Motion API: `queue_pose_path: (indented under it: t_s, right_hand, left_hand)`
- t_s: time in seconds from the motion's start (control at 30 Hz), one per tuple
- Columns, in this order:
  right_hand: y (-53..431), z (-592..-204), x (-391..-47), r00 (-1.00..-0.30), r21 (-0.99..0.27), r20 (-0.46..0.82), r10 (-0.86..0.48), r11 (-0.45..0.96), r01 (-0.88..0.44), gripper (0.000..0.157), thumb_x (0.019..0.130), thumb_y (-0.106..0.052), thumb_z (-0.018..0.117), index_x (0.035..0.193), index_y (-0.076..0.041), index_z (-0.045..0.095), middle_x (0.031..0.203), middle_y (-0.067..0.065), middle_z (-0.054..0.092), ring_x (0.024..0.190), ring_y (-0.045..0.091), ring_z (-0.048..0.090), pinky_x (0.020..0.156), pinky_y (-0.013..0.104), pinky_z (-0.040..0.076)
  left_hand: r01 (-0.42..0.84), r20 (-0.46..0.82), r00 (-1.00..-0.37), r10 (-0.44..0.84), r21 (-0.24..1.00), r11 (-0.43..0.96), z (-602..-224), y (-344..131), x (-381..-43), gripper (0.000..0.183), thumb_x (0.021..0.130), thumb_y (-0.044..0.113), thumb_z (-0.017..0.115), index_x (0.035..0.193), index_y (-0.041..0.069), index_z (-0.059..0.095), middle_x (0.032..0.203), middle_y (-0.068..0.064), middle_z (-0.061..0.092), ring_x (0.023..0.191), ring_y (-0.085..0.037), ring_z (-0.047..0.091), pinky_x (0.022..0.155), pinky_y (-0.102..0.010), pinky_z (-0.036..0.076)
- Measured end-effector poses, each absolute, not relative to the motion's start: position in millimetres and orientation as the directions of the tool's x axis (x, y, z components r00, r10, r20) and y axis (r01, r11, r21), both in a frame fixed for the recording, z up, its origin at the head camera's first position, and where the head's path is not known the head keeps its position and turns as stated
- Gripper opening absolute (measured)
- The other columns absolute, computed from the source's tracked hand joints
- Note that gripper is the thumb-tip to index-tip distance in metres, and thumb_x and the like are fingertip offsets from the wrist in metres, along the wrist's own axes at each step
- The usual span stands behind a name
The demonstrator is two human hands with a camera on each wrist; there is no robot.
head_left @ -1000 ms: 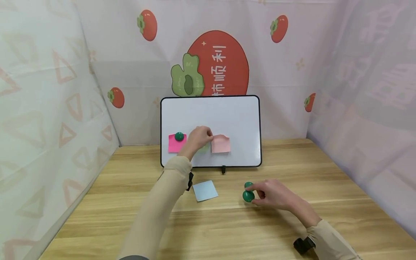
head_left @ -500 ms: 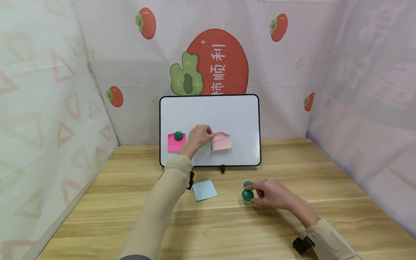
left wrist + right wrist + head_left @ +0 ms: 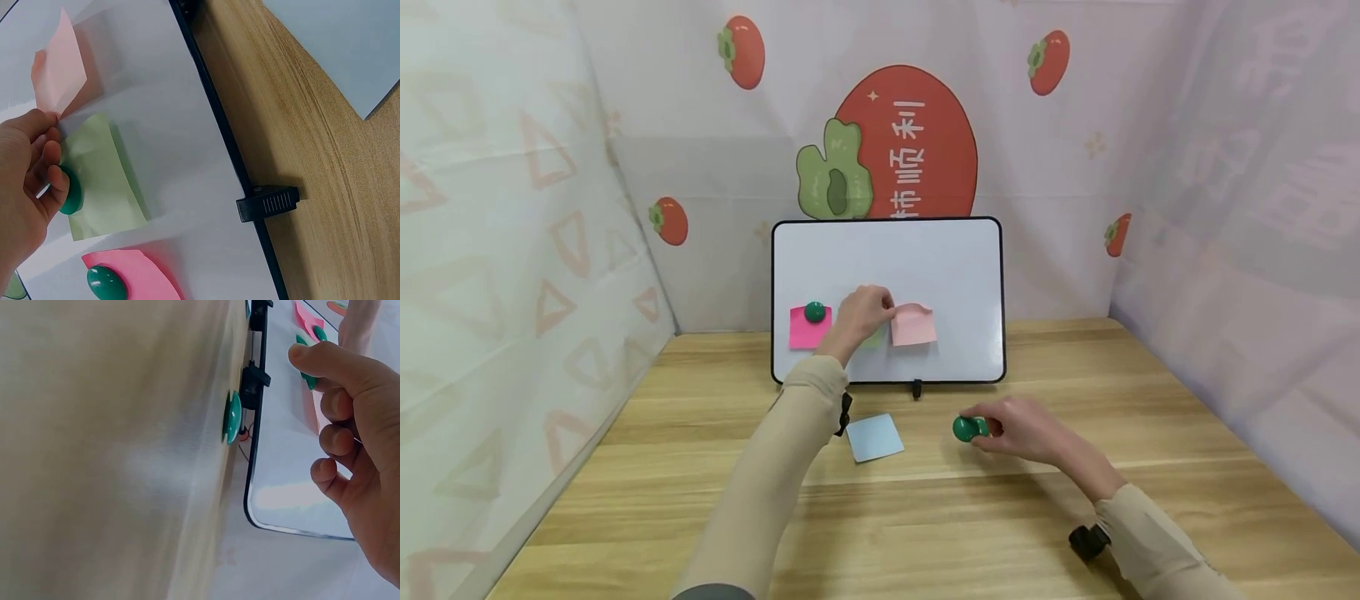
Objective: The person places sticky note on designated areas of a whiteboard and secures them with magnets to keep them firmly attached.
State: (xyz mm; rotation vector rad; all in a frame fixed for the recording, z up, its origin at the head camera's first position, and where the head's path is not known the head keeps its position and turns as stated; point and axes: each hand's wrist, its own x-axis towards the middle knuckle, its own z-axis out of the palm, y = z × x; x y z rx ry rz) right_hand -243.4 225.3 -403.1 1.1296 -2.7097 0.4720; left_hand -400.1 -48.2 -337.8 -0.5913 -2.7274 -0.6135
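While one wooden table is bearing one whiteboard, my left hand is pinching the light pink note by a corner at the board. My right hand is gripping the first magnet. On the board, the hot pink note is carrying the second magnet, the green note the third magnet; the blue note is lying on the table. The fourth magnet is resting near my right hand. Notes are numbering four, green magnets four.
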Motion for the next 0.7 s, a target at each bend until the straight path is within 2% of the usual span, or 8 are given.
queue_pose_path:
  t_s: [0.13, 0.37, 0.7]
  right_hand:
    - [216.1, -393.6, -256.3, -0.696, -0.172, 0.312, -0.647, 0.681, -0.711, 0.03, 0.084, -0.022, 0.08, 0.112, -0.013, 0.074, 0.062, -0.015, 0.046, 0.054, -0.004, 0.036, 0.051, 0.016, 0.033]
    - [199.2, -376.4, -285.8, -0.711, -0.158, 0.346, -0.612, 0.709, -0.687, 0.036, 0.084, -0.023, 0.08, 0.117, -0.01, 0.072, 0.061, -0.012, 0.047, 0.054, 0.0, 0.038, 0.051, 0.018, 0.033]
    - [175.1, -362.7, -317.8, -0.695, -0.105, 0.468, -0.546, 0.746, -0.657, 0.04, 0.085, -0.024, 0.079, 0.121, -0.011, 0.071, 0.061, -0.007, 0.051, 0.054, 0.006, 0.041, 0.052, 0.021, 0.035]
  left_hand:
    - [0.45, 0.356, -0.874, 0.33, 0.338, 0.827, -338.3, -48.8, -400.2, 0.016, 0.097, 0.02, 0.064, 0.097, 0.006, 0.073, 0.094, -0.008, 0.073, 0.074, -0.017, 0.061, 0.064, -0.029, 0.05]
    - [0.438, 0.356, -0.877, 0.322, 0.322, 0.839, -339.7, -48.6, -398.6, 0.015, 0.097, 0.018, 0.064, 0.099, 0.007, 0.073, 0.095, -0.007, 0.073, 0.075, -0.017, 0.062, 0.067, -0.03, 0.051]
    - [0.47, 0.416, -0.842, 0.344, 0.25, 0.847, -343.8, -45.5, -396.0, 0.014, 0.097, 0.018, 0.065, 0.102, 0.009, 0.075, 0.096, -0.005, 0.074, 0.082, -0.017, 0.066, 0.071, -0.031, 0.055]
